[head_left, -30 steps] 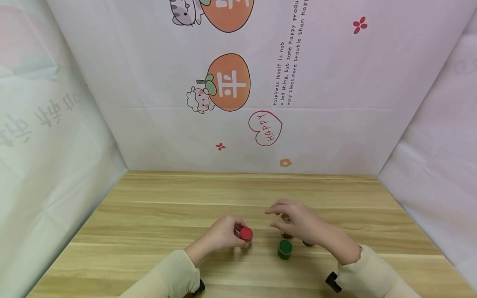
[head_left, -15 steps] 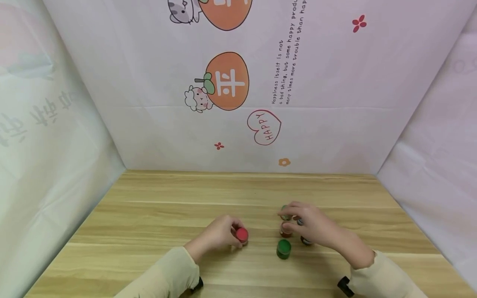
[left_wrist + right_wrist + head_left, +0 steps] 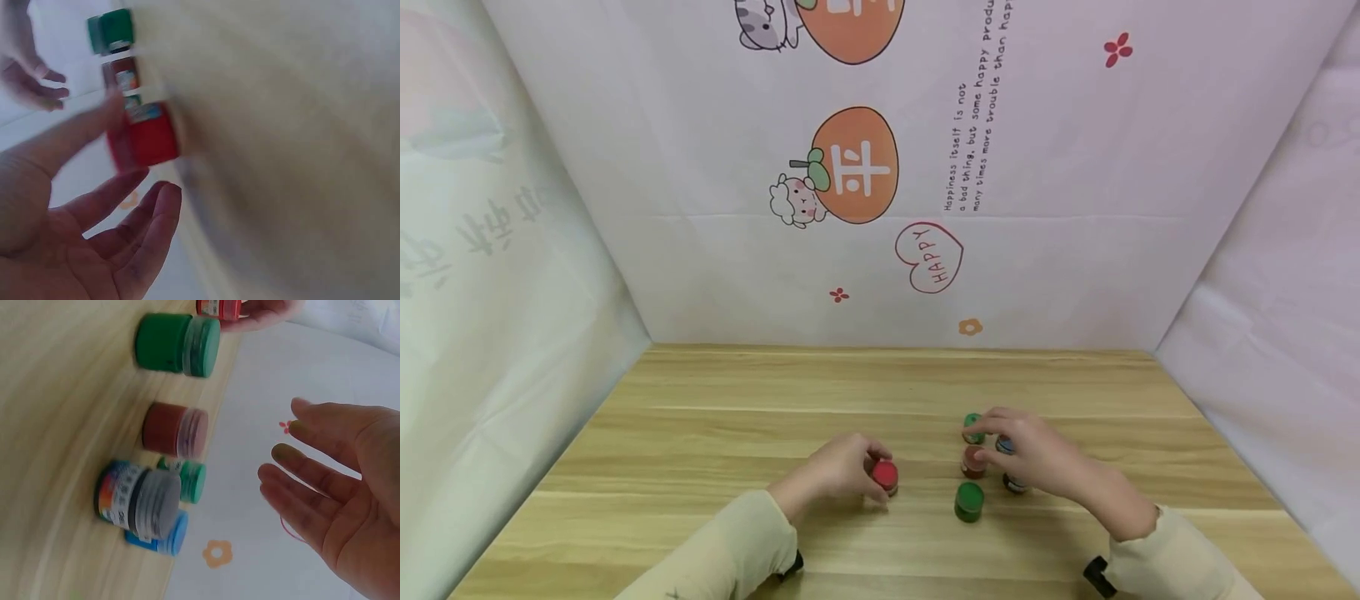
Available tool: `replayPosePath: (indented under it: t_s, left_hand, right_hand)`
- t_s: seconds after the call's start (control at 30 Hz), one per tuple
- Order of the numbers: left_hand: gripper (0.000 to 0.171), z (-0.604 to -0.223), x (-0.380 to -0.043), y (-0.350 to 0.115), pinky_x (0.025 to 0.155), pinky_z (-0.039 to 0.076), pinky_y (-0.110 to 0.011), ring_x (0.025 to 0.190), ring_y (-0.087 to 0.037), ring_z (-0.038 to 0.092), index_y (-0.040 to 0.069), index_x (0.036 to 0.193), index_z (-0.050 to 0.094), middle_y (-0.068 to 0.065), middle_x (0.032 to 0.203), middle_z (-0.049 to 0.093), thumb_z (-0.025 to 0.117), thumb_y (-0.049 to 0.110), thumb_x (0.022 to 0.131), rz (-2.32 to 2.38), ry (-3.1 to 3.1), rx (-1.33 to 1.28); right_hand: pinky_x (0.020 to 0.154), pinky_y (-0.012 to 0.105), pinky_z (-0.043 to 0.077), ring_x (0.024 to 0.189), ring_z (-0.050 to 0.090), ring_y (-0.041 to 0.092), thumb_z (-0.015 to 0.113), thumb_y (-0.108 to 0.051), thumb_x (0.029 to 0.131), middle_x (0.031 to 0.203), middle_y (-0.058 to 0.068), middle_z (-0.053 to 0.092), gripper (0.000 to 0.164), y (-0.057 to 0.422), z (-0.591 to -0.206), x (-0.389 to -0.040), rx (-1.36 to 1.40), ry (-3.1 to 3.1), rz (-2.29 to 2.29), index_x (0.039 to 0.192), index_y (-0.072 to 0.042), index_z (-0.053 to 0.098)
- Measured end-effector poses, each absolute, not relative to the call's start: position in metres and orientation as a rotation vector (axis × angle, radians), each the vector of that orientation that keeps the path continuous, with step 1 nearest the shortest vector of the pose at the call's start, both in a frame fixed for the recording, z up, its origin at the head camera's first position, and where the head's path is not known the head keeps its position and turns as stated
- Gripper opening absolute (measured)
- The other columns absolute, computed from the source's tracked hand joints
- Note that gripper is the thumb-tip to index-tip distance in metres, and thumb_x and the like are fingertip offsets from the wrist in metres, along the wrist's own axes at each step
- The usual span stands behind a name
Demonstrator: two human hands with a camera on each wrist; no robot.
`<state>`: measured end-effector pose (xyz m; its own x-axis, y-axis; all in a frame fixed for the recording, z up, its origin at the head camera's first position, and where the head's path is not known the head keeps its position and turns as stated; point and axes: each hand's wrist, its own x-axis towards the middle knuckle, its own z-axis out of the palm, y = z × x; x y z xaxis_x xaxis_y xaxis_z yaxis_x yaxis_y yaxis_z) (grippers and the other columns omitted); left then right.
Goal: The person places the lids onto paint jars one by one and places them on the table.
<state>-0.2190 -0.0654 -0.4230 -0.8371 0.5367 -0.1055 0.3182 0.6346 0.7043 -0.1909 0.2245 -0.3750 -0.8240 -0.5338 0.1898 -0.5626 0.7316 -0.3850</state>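
A small red paint jar (image 3: 885,477) stands on the wooden table. My left hand (image 3: 838,471) is around it, thumb on the near side and fingers on the far side, spread slightly wide of the jar. In the left wrist view its thumb overlaps the lid of the red jar (image 3: 147,137), and the other fingers lie loosely extended. My right hand (image 3: 1030,450) hovers over a group of paint jars, fingers extended and holding nothing. Under and beside it are a brown jar (image 3: 973,463), a light green jar (image 3: 973,426) and a blue jar (image 3: 1004,445).
A dark green jar (image 3: 969,502) stands nearest the front of the group. A dark jar with a grey lid (image 3: 156,503) shows fully in the right wrist view, partly hidden by the right hand from above. White printed sheets (image 3: 1045,275) wall the table (image 3: 737,417) at back and sides.
My left hand has shifted slightly left with the red jar, and its fingers have since spread. My right hand has drawn back to the right, uncovering more of the jars.
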Motion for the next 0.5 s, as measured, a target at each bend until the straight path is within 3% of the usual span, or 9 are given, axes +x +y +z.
replayPosePath:
  t_s: [0.1,0.23,0.37,0.5]
  left_hand:
    - [0.076,-0.409,-0.22,-0.076,0.086,0.045,-0.041,0.109,-0.025,0.053,0.013,0.135,0.049,-0.01,0.129,0.052,0.08,0.04,0.071,0.982,2.577,0.695]
    - [0.091,-0.39,-0.226,-0.096,0.1,0.024,-0.06,0.132,-0.034,0.028,0.023,0.147,0.029,-0.01,0.147,0.03,0.064,0.064,0.074,0.752,2.855,0.748]
    - [0.091,-0.385,-0.235,-0.119,0.093,0.002,-0.074,0.137,-0.039,0.011,0.032,0.149,0.019,-0.01,0.153,0.013,0.042,0.08,0.075,0.263,3.209,0.676]
    - [0.091,-0.388,-0.24,-0.133,0.088,-0.012,-0.074,0.136,-0.04,-0.007,0.036,0.149,0.01,-0.01,0.154,-0.001,0.026,0.085,0.074,0.047,3.292,0.603]
  right_hand:
    - [0.088,0.042,0.046,0.114,0.052,0.027,0.068,-0.03,0.086,0.128,0.01,0.053,0.044,0.232,-0.376,-0.196,0.896,-2.842,0.602,0.124,-0.012,0.059]
    - [0.1,0.058,0.025,0.133,0.025,0.04,0.062,-0.046,0.086,0.145,0.015,0.033,0.068,0.249,-0.376,-0.207,0.81,-2.819,0.481,0.141,-0.012,0.042]
    - [0.104,0.06,0.008,0.136,0.006,0.041,0.057,-0.055,0.085,0.151,0.016,0.016,0.08,0.267,-0.38,-0.216,0.698,-2.823,0.35,0.147,-0.013,0.027]
    - [0.105,0.057,-0.004,0.137,-0.004,0.039,0.056,-0.055,0.086,0.153,0.017,0.004,0.085,0.277,-0.386,-0.22,0.622,-2.849,0.29,0.149,-0.011,0.019]
